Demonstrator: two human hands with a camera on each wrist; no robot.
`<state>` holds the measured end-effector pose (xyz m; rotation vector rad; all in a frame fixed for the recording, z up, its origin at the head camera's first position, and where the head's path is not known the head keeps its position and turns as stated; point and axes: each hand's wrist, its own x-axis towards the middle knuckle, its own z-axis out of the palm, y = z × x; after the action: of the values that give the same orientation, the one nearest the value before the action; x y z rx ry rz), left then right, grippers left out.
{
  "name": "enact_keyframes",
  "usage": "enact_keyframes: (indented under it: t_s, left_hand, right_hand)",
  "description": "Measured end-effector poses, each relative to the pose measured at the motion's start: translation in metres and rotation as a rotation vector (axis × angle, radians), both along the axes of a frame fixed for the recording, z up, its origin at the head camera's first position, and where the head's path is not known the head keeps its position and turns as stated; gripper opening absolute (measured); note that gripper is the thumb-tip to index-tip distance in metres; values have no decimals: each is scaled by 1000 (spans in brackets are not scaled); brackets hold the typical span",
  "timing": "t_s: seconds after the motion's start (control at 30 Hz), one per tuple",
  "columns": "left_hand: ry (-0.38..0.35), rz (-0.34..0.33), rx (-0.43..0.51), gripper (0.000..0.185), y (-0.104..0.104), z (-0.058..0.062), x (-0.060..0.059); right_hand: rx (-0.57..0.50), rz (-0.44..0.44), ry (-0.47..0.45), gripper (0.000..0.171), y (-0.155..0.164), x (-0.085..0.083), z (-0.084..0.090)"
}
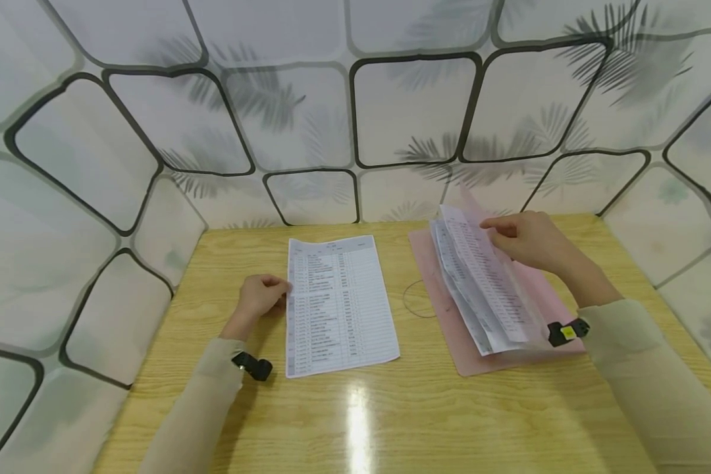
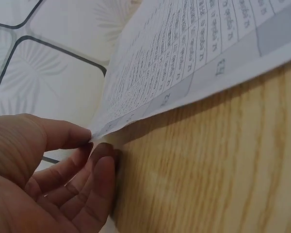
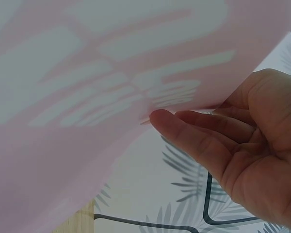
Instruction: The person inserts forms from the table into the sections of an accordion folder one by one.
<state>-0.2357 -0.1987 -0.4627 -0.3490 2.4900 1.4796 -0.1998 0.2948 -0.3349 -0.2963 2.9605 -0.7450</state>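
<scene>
Left hand (image 1: 261, 296) and right hand (image 1: 527, 240), both bare, fingers without rings. Long, loose beige sleeves (image 1: 646, 355) end behind the fingers at each wrist. Small black wrist-mounted devices (image 1: 251, 365) sit at both cuffs; the right one bears a yellow label.

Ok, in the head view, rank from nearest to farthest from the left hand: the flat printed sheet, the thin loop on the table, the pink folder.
From the left hand:
1. Printed sheet, touching its fingertips, just to its right.
2. Thin loop, on bare table beyond the sheet.
3. Pink folder, farthest right, under the right hand.
</scene>
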Motion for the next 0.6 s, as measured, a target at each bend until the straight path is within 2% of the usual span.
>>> enact_keyframes:
  t_s: [0.27,0.43,0.6]
  left_hand:
    - [-28,22,40,39,5,3,-1]
    - [-37,-1,54,45,8,3,-1]
    - [-21,-13,81,43,9,2,0]
  right_hand:
    - [3,3,1,41,1,1,0]
    - [7,6,14,41,1,2,0]
    - [1,8,19,41,1,2,2]
